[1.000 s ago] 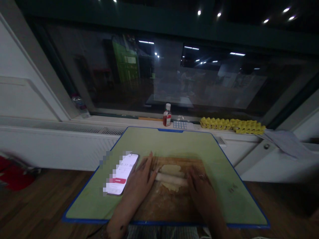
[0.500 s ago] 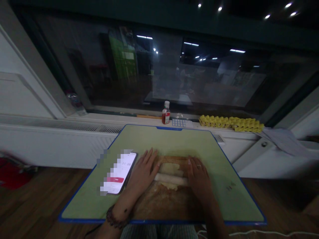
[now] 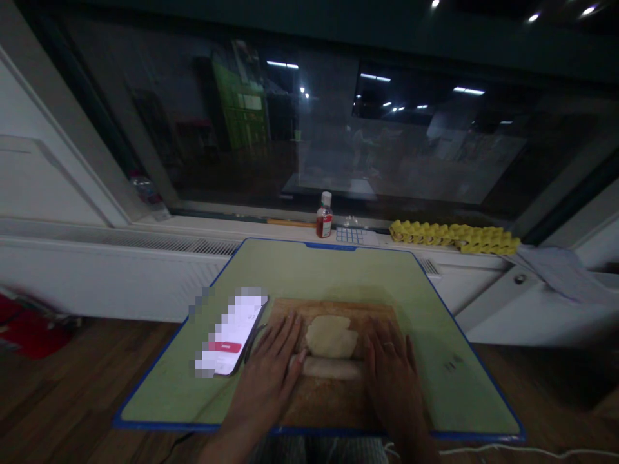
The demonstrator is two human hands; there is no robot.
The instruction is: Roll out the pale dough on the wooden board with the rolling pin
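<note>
A pale rolling pin (image 3: 333, 368) lies crosswise on a brown wooden board (image 3: 333, 403). My left hand (image 3: 273, 354) rests flat over its left end, fingers stretched forward and the thumb along the pin. Over the right end lies my right hand (image 3: 391, 357), fingers also stretched out, with a ring on one of them. Both ends of the pin are hidden under my palms. Just beyond the pin, between my hands, is a flat, uneven sheet of dough (image 3: 331, 335). The pin touches or covers its near edge; I cannot tell which.
The board sits on a green table (image 3: 333, 267) with a blue rim. A lit phone (image 3: 236, 335) lies left of my left hand. On the windowsill stand a small bottle (image 3: 324, 216) with a white cap and a yellow egg carton (image 3: 454, 237). A radiator (image 3: 120, 277) runs behind.
Both hands have drawn back toward me with the rolling pin. More of the dough now shows beyond the pin, and the board's far edge is more exposed. My view has shifted slightly.
</note>
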